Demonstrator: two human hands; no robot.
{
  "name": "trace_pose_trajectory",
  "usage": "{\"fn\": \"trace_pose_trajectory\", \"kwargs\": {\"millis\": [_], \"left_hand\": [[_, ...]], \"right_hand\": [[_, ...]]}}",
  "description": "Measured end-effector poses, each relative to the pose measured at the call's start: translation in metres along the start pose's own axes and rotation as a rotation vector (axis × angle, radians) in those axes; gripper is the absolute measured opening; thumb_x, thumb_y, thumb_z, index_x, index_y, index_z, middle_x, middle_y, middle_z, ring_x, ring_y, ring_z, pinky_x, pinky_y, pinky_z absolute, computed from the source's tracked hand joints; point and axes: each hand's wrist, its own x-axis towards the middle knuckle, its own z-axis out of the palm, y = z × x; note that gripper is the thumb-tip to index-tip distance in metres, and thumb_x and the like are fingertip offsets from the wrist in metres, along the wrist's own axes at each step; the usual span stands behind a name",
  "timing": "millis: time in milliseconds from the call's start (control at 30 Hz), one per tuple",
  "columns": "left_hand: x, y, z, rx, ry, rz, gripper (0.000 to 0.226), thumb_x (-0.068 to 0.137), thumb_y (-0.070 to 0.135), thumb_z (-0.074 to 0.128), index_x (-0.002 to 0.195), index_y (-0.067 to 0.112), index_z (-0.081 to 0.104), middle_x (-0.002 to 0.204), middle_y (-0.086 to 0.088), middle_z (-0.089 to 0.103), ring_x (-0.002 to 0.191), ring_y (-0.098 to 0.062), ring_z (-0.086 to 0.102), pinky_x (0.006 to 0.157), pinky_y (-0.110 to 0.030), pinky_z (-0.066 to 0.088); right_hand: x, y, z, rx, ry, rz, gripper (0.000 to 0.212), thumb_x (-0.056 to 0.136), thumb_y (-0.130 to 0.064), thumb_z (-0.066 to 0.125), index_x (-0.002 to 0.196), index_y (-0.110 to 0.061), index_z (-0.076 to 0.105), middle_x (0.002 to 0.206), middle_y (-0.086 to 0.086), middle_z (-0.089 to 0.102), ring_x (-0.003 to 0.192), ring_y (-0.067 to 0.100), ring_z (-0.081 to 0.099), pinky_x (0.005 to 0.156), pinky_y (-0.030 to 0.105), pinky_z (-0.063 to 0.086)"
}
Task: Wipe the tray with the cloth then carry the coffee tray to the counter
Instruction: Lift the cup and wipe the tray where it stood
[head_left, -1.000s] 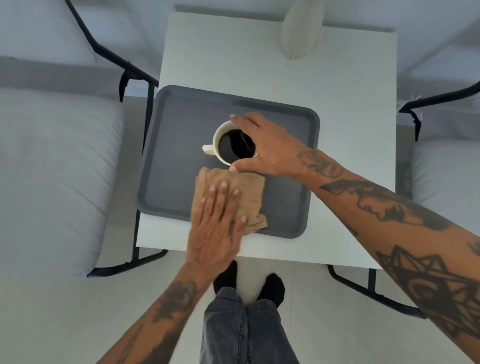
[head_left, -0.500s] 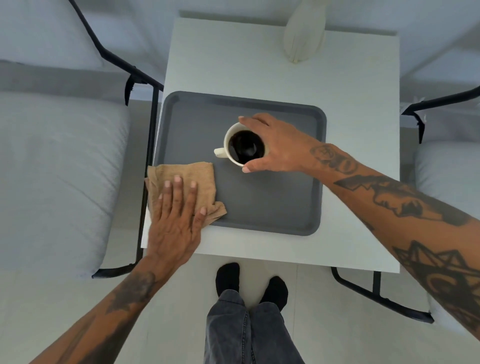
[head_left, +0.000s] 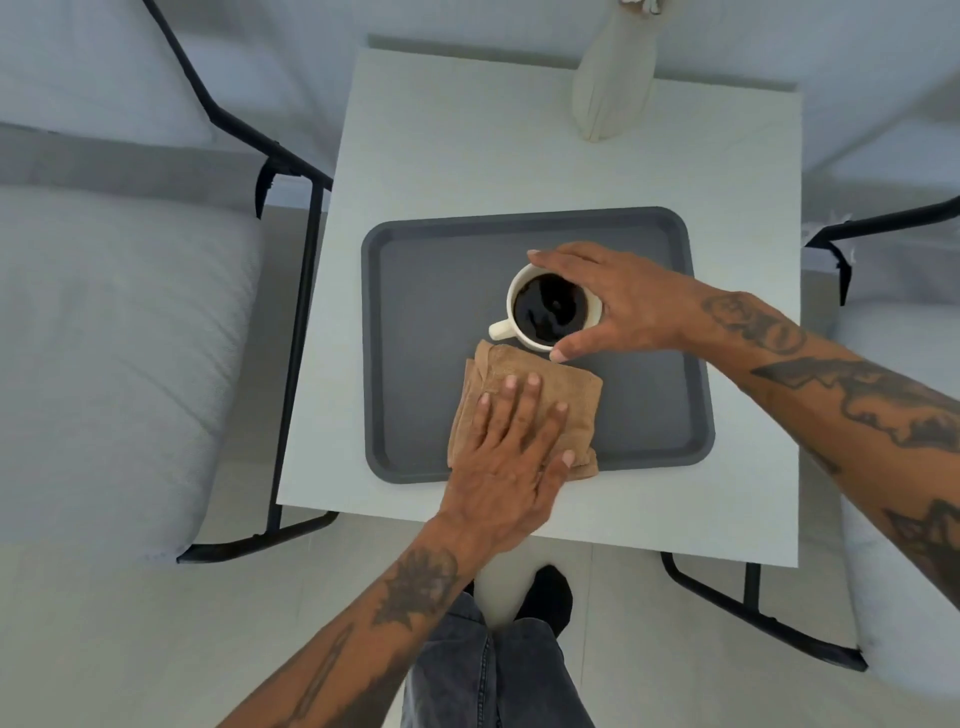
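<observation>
- Dark grey rectangular tray (head_left: 415, 405) with rounded corners and a raised rim, lying flat beneath both hands.
- Folded tan cloth (head_left: 576, 402), pressed flat on the tray's near part under the left hand (head_left: 506, 467), one corner lapping over the near rim.
- White mug (head_left: 553, 306) full of black coffee, upright on the tray, handle pointing away from the right hand (head_left: 623, 306), whose fingers span its rim.

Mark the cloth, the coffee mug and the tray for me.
cloth (head_left: 574, 402): head view, bare tan fabric right of the fingers.
coffee mug (head_left: 500, 329): head view, its white handle.
tray (head_left: 431, 291): head view, bare grey floor left of the mug.
</observation>
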Motion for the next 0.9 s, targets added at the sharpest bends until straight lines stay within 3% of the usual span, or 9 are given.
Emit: {"fn": "trace_pose_trajectory", "kwargs": {"millis": [100,167,267,333,400,533,667,767,900], "left_hand": [[0.011,0.009,-0.031,-0.280,0.285,-0.222,0.035,0.096,0.041,0.048,0.124,0.020,0.054,0.128,-0.017,0.067,0.119,-0.034,0.064,0.098,-0.052,0.054],[0.028,-0.005,-0.058,-0.424,0.440,-0.382,0.035,0.090,0.032,0.062,0.122,0.021,0.053,0.119,-0.010,0.064,0.109,-0.027,0.063,0.093,-0.048,0.056],[0.063,-0.036,-0.093,-0.484,0.169,-0.358,0.083,0.086,0.030,0.075,0.155,0.021,0.030,0.155,-0.004,0.037,0.143,-0.018,0.035,0.111,-0.030,0.034],[0.086,-0.047,-0.106,-0.475,-0.042,-0.255,0.104,0.082,0.031,0.081,0.161,0.023,0.014,0.164,-0.003,0.027,0.149,-0.018,0.028,0.118,-0.035,0.030],[0.099,-0.052,-0.108,-0.482,-0.137,-0.161,0.111,0.075,0.036,0.086,0.161,0.023,0.017,0.162,-0.001,0.031,0.147,-0.018,0.034,0.118,-0.044,0.037],[0.104,-0.055,-0.106,-0.522,-0.122,-0.146,0.107,0.069,0.036,0.091,0.157,0.019,0.033,0.156,0.001,0.044,0.135,-0.015,0.050,0.111,-0.040,0.046],[0.094,-0.063,-0.116,-0.539,-0.051,-0.137,0.100,0.071,0.033,0.091,0.154,0.020,0.038,0.150,0.008,0.049,0.123,-0.007,0.054,0.102,-0.024,0.047],[0.085,-0.081,-0.135,-0.569,-0.023,-0.145,0.090,0.072,0.033,0.090,0.149,0.025,0.045,0.136,0.023,0.053,0.110,0.007,0.053,0.088,-0.006,0.039],[0.078,-0.112,-0.160,-0.567,0.013,-0.182,0.086,0.069,0.032,0.092,0.144,0.029,0.051,0.141,0.010,0.057,0.120,-0.005,0.058,0.095,-0.015,0.048]], "right_hand": [[-0.004,0.000,0.001,0.029,0.025,0.000,0.107,0.074,-0.045,0.081,0.156,-0.029,0.014,0.162,-0.004,0.021,0.147,0.016,0.025,0.119,0.033,0.023],[-0.010,0.004,0.006,0.142,0.081,0.058,0.115,0.069,-0.043,0.085,0.156,-0.027,0.012,0.162,-0.004,0.020,0.146,0.015,0.028,0.118,0.037,0.029],[-0.023,0.009,0.015,0.434,0.188,0.157,0.119,0.062,-0.039,0.091,0.154,-0.028,0.017,0.158,-0.007,0.025,0.133,0.009,0.040,0.098,0.026,0.048],[-0.027,0.010,0.021,0.538,0.219,0.163,0.114,0.062,-0.034,0.092,0.153,-0.025,0.024,0.155,-0.008,0.031,0.131,0.006,0.043,0.087,0.014,0.048],[-0.027,0.009,0.028,0.575,0.244,0.145,0.106,0.063,-0.031,0.091,0.151,-0.025,0.032,0.149,-0.007,0.039,0.130,0.009,0.049,0.091,0.019,0.053],[-0.025,0.005,0.032,0.489,0.305,0.130,0.096,0.064,-0.043,0.088,0.146,-0.030,0.040,0.144,-0.007,0.048,0.128,0.014,0.053,0.101,0.041,0.052],[-0.013,-0.009,0.023,0.388,0.295,0.086,0.093,0.068,-0.042,0.086,0.147,-0.026,0.039,0.144,-0.005,0.048,0.126,0.011,0.051,0.102,0.036,0.051],[0.005,-0.029,0.015,0.335,0.274,0.031,0.091,0.070,-0.041,0.085,0.147,-0.022,0.040,0.143,-0.003,0.049,0.128,0.015,0.050,0.104,0.042,0.049],[0.038,-0.057,0.008,0.329,0.255,-0.031,0.086,0.071,-0.038,0.085,0.144,-0.019,0.043,0.138,-0.002,0.052,0.125,0.017,0.052,0.102,0.043,0.050]]}}
